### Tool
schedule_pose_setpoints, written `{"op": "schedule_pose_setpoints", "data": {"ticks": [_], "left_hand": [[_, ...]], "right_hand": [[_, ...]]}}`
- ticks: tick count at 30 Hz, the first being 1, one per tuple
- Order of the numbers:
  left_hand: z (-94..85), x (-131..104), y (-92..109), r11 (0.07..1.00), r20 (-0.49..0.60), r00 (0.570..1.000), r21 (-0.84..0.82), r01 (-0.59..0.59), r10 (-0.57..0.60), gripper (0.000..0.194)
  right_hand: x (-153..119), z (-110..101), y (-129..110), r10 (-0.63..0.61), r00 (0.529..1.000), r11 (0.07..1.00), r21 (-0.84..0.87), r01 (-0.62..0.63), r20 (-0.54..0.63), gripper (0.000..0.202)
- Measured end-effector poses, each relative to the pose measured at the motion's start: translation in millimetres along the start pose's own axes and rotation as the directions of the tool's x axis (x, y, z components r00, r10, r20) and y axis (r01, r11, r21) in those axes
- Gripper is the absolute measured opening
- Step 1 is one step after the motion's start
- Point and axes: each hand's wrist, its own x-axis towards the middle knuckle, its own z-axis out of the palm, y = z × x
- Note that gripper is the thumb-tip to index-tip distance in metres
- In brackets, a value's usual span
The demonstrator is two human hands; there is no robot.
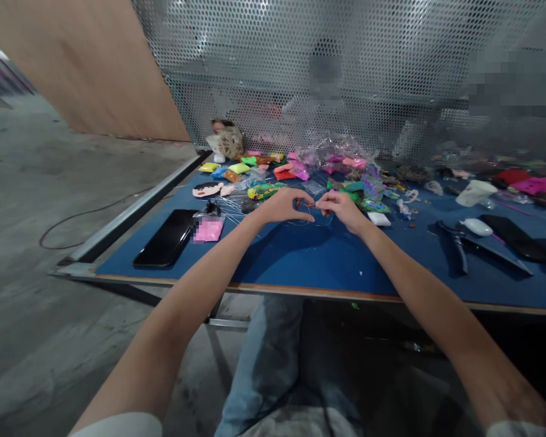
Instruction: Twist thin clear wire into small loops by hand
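Note:
Above the blue tabletop [282, 261], my two hands are close together with fingertips almost meeting. My left hand [284, 205] is curved, thumb and fingers around a thin brownish strand [310, 207]; its exact kind is too small to make out. My right hand [342, 209] is closed in a pinch at the right end of that strand. A fine clear loop [325, 223], like thread or wire, hangs below the fingers. Just behind my left hand lies a yellow-green patterned piece [266, 190]. A small white packet [378, 219] is to the right of my right hand.
A black tablet or phone [166, 238] and a pink packet [208, 229] lie left. Colourful clay packets [284, 172] and crumpled clear plastic [332, 152] line the back, before a perforated metal screen [255, 67]. Right are a white cup [476, 193] and a dark stapler-like tool [457, 246].

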Motion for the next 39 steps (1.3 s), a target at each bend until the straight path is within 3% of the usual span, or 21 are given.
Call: {"op": "schedule_pose_setpoints", "data": {"ticks": [6, 19, 24, 29, 35, 39], "left_hand": [[0.5, -0.1, 5.0, 0.999, -0.081, 0.995, -0.008, 0.052, -0.052, 0.036], [8.7, 0.4, 6.8, 0.994, -0.182, 0.98, 0.05, 0.093, -0.083, 0.04], [9.5, 0.2, 6.8, 0.997, -0.197, 0.979, 0.048, 0.059, -0.049, 0.046], [5.3, 1.2, 13.1, 0.998, -0.214, 0.976, 0.017, 0.055, -0.05, 0.048], [5.6, 4.7, 16.0, 0.996, -0.226, 0.97, -0.03, 0.083, -0.087, 0.051], [3.0, 3.3, 15.0, 0.996, -0.262, 0.962, 0.031, 0.084, -0.073, 0.046]], "right_hand": [[-1.5, 0.9, -0.4, -0.014, 0.998, 1.0, 0.011, 0.013, 0.059, 0.027], [-3.6, 3.5, -5.1, -0.168, 0.986, 0.981, -0.1, 0.169, 0.016, 0.032], [-7.1, 7.5, -11.6, -0.235, 0.972, 0.953, -0.198, 0.229, -0.01, 0.032], [-9.4, 12.6, -14.6, -0.317, 0.945, 0.919, -0.271, 0.287, -0.075, 0.02], [-11.6, 15.4, -18.3, -0.396, 0.911, 0.794, -0.541, 0.276, -0.116, 0.014], [-10.4, 15.2, -17.8, -0.353, 0.925, 0.88, -0.385, 0.279, -0.137, 0.018]]}}
